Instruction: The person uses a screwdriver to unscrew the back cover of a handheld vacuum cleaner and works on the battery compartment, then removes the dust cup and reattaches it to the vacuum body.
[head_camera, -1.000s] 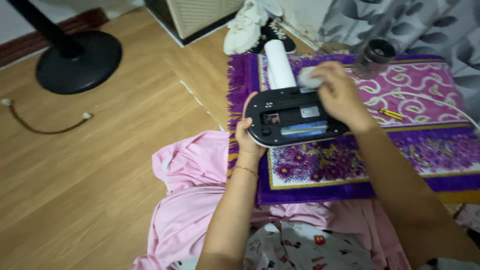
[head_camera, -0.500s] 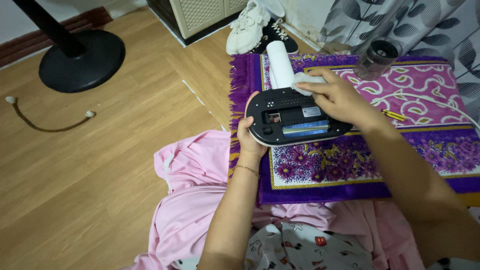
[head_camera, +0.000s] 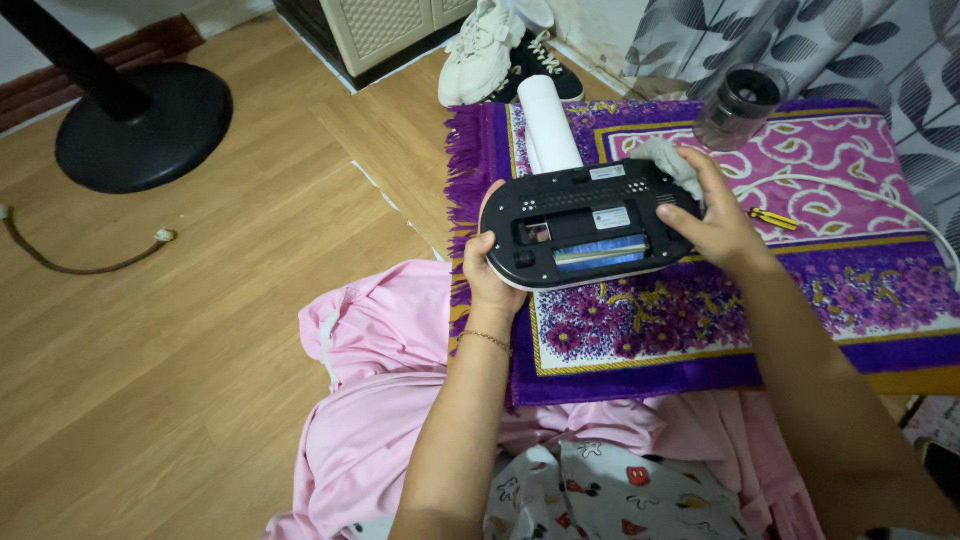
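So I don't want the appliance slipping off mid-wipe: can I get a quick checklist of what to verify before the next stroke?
1. Left hand grips the end of the black oval handheld vacuum: ok.
2. Right hand presses the white cloth against the vacuum's far end: ok.
3. Vacuum turned underside up, over the purple patterned rug: ok.
4. White cord lies apart from both hands: ok.
5. Clear plastic cup stands off the vacuum: ok.
6. Power off: cannot tell.
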